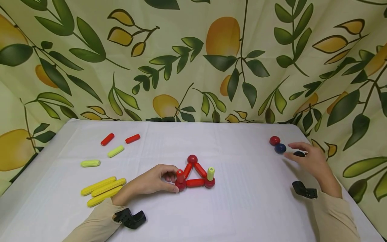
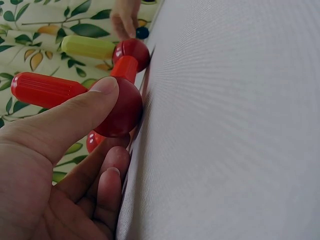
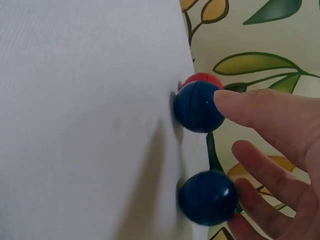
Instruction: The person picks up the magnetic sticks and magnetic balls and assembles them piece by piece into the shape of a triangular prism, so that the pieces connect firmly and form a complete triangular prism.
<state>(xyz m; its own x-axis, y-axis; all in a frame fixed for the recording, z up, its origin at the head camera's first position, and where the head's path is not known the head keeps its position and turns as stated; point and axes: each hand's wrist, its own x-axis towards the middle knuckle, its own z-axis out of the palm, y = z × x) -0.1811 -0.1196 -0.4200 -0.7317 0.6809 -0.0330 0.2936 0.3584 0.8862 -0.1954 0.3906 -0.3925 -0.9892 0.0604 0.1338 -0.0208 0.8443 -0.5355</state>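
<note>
My left hand point(image 1: 157, 179) grips the red ball point(image 2: 122, 110) at the near left corner of a triangle made of red rods and red balls. The thumb lies across that ball, and a short red rod point(image 2: 47, 90) stands up from it. From the right corner ball point(image 1: 210, 182) rises a short light-green rod point(image 1: 210, 173); the far corner ball point(image 1: 192, 159) has no upright. My right hand point(image 1: 315, 161) hovers at the table's right with fingers spread around two dark blue balls point(image 3: 197, 107) point(image 3: 208, 197). Whether its fingertips touch them I cannot tell.
Behind the blue balls sits a loose red ball point(image 1: 274, 140). At the left lie two short red rods point(image 1: 107, 139) point(image 1: 132, 138), two light-green rods point(image 1: 116, 151) point(image 1: 90, 163) and three longer yellow rods point(image 1: 98, 186). A patterned curtain point(image 1: 187, 67) hangs behind the white table point(image 1: 248, 208).
</note>
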